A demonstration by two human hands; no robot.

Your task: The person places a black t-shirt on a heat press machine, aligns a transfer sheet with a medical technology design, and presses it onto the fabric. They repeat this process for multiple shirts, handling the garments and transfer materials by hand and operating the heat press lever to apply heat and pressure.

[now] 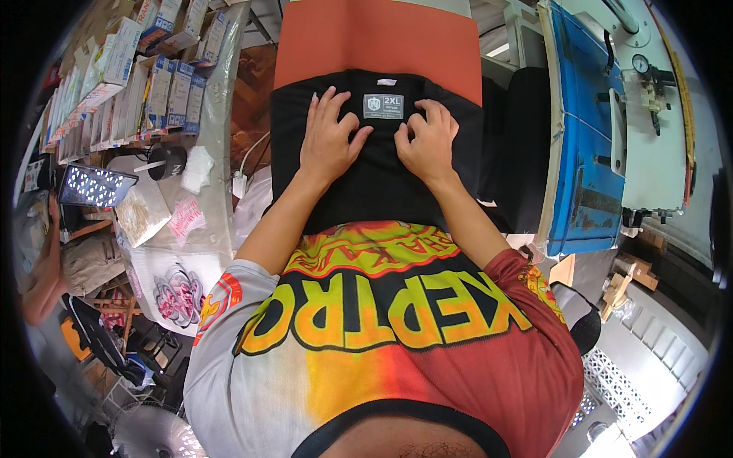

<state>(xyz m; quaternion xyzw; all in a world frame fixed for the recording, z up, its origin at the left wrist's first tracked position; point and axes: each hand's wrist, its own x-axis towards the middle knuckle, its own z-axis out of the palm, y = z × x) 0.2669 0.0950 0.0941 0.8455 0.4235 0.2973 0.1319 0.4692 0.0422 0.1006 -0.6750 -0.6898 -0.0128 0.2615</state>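
Observation:
A black shirt [366,177] lies spread before me over an orange-red pad [378,40]. At its neck is a grey printed label [383,107] with writing, and above that a small white tag [386,82]. My left hand [332,134] rests on the cloth left of the printed label, its fingers apart and thumb pointing inward. On the label's other side, my right hand [426,137] touches the cloth with bent fingers. Neither hand shows a grip on the fabric.
A blue heat-press-like machine part [584,137] with a pressure gauge [640,64] stands at right. On the left, a plastic-covered table [220,114] bears several cardboard boxes [166,94] and printed transfers [177,295]. Another person's arm [46,275] shows at far left; a fan [152,432] stands below.

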